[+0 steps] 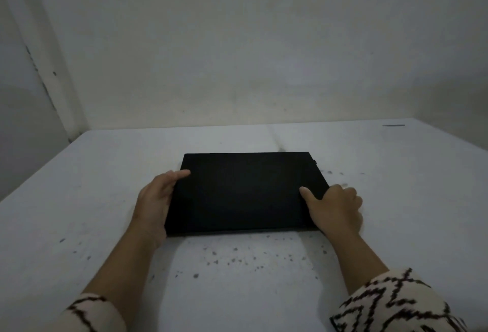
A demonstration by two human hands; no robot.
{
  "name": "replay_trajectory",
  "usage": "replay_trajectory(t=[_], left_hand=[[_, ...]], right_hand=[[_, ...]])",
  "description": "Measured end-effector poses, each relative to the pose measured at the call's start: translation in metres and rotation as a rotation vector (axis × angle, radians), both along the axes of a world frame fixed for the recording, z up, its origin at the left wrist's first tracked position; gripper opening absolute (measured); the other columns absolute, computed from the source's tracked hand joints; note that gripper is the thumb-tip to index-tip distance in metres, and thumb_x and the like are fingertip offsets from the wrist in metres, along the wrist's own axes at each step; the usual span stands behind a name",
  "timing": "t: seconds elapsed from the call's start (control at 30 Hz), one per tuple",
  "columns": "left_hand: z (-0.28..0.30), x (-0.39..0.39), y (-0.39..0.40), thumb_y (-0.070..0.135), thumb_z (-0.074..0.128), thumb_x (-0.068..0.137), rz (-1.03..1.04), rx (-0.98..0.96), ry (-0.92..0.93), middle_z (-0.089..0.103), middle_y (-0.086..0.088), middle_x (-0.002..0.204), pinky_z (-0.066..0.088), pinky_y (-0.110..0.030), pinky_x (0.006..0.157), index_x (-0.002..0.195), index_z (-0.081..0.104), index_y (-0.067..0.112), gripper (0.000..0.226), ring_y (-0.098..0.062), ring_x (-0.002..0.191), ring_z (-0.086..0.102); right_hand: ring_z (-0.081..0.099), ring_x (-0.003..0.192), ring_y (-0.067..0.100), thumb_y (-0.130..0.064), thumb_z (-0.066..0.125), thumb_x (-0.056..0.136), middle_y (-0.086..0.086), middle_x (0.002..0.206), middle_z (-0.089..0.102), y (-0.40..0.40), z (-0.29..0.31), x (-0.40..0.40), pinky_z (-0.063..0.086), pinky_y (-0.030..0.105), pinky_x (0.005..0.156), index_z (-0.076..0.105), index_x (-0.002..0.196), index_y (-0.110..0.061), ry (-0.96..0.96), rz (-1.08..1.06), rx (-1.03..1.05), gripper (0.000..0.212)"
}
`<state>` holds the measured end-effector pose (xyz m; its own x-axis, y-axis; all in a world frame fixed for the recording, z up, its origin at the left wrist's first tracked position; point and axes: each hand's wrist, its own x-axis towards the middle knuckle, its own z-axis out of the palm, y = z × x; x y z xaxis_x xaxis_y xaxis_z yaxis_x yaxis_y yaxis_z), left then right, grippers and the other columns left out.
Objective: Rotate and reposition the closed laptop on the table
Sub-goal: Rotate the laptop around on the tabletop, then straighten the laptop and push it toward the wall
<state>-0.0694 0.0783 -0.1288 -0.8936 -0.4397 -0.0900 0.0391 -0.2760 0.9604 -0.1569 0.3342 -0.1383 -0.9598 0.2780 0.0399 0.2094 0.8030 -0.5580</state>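
Observation:
A closed black laptop (245,191) lies flat in the middle of the white table (79,199), its long sides running left to right. My left hand (155,199) grips its left edge, thumb on the lid and fingers hidden under or beside the edge. My right hand (335,207) holds the right front corner, thumb pressed on the lid and fingers curled around the side. A small dark part sticks out of the laptop's far right side.
The table is speckled with dark spots in front of the laptop. A white wall (237,54) rises right behind the table, with a corner at the left. A small dark strip (393,125) lies at the far right of the table.

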Motion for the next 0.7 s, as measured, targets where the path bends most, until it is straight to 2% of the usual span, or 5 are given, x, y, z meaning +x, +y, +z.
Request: replay_trajectory(t=[0.17, 0.27, 0.5, 0.57, 0.7], left_hand=[[-0.001, 0.005, -0.002, 0.033, 0.037, 0.09, -0.041, 0.021, 0.031, 0.063, -0.011, 0.121, 0.047, -0.032, 0.077, 0.104, 0.067, 0.013, 0.039, -0.022, 0.105, 0.059], [-0.005, 0.006, -0.005, 0.032, 0.039, 0.089, -0.037, -0.011, 0.032, 0.064, -0.009, 0.121, 0.048, -0.033, 0.081, 0.105, 0.069, 0.013, 0.039, -0.023, 0.11, 0.059], [-0.007, 0.008, -0.005, 0.033, 0.053, 0.081, -0.026, -0.071, -0.012, 0.063, -0.009, 0.125, 0.042, -0.048, 0.104, 0.098, 0.072, 0.022, 0.028, -0.028, 0.116, 0.056], [-0.01, 0.006, -0.004, 0.027, 0.053, 0.087, 0.028, -0.205, -0.041, 0.058, -0.007, 0.132, 0.041, -0.045, 0.107, 0.111, 0.065, 0.023, 0.027, -0.025, 0.12, 0.053], [-0.018, 0.015, 0.004, 0.036, 0.056, 0.086, -0.075, -0.674, -0.132, 0.033, 0.0, 0.152, 0.032, -0.043, 0.114, 0.144, 0.025, 0.026, 0.067, -0.022, 0.137, 0.034]], right_hand=[[0.042, 0.121, 0.035, -0.058, 0.053, 0.084, 0.019, 0.128, 0.046, -0.007, 0.0, 0.0, 0.044, 0.045, 0.091, 0.054, 0.114, -0.003, -0.036, -0.02, 0.026, 0.062], [0.043, 0.12, 0.036, -0.058, 0.053, 0.084, 0.019, 0.127, 0.047, -0.008, 0.0, 0.0, 0.044, 0.046, 0.092, 0.055, 0.112, -0.003, -0.031, -0.018, 0.042, 0.062], [0.043, 0.12, 0.036, -0.057, 0.052, 0.086, 0.02, 0.128, 0.047, -0.009, 0.002, 0.003, 0.044, 0.045, 0.092, 0.053, 0.117, -0.002, -0.028, -0.007, 0.068, 0.063], [0.042, 0.121, 0.036, -0.056, 0.049, 0.087, 0.021, 0.13, 0.045, -0.008, 0.002, 0.004, 0.043, 0.044, 0.094, 0.051, 0.122, -0.002, -0.029, 0.022, 0.091, 0.064], [0.034, 0.129, 0.036, -0.06, 0.049, 0.085, 0.018, 0.142, 0.035, 0.002, -0.001, 0.013, 0.038, 0.046, 0.103, 0.03, 0.145, -0.014, 0.068, 0.203, 0.061, 0.078]])
